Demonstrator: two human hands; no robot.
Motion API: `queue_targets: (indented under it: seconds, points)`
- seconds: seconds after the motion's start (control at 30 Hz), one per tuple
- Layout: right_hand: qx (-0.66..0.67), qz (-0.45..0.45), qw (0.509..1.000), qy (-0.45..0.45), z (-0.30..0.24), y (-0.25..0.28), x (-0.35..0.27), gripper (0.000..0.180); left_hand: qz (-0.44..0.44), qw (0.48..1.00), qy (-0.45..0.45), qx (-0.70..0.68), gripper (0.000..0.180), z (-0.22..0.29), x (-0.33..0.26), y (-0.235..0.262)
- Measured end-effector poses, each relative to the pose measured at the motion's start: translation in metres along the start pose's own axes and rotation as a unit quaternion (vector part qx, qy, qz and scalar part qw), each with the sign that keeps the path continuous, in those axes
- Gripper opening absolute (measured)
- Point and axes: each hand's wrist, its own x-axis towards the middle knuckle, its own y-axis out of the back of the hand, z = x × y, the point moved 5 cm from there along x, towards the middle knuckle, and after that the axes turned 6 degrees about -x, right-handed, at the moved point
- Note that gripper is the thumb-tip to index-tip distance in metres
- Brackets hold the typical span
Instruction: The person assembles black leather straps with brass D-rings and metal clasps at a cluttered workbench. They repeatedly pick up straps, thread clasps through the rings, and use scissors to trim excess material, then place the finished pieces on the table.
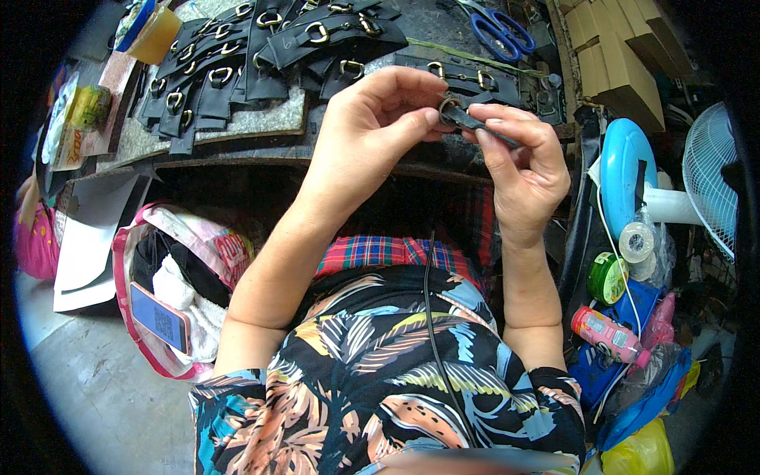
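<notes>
In the head view we see the left hand [372, 127] and the right hand [526, 162] raised together in front of the workbench edge [261, 154]. Both are closed on one narrow black leather strap [487, 128]. The right hand's thumb and fingers pinch the strap along its length, while the left hand's thumb and forefinger are pressed narrow around a small brass-coloured metal ring [450, 105] at the strap's upper-left end. The strap lies tilted, its ring end higher, just above the bench edge and over the person's lap.

Beyond the hands, on the bench, we see a heap of finished black straps with brass D-rings [237, 59] resting on a grey felt pad [277, 117], and a pair of blue-handled scissors [500, 32] further back to the right. At lower left a pink-trimmed open bag [127, 261] stands on the floor with a phone in a red case [158, 317] lying in it. To the right we see a white electric fan [712, 178], a green tape roll [606, 277] and a pink plastic bottle [606, 334].
</notes>
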Motion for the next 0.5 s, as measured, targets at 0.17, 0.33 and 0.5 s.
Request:
queue_targets:
  seconds: [0.17,0.33,0.5]
  points:
    - [-0.062,-0.027,0.997,0.023,-0.0024,-0.0033,0.0006,0.011,0.033,0.999,-0.019,-0.002,0.03,0.0025,-0.0011,0.0006]
    - [-0.09,-0.019,0.995,-0.032,-0.0028,-0.0019,0.0012,0.008,0.041,0.996,-0.05,0.066,0.032,0.0057,-0.0016,0.0004]
    - [-0.142,-0.06,0.987,-0.035,-0.0063,-0.0043,0.0054,0.008,0.049,0.993,-0.051,0.09,0.032,0.0046,-0.0001,0.0002]
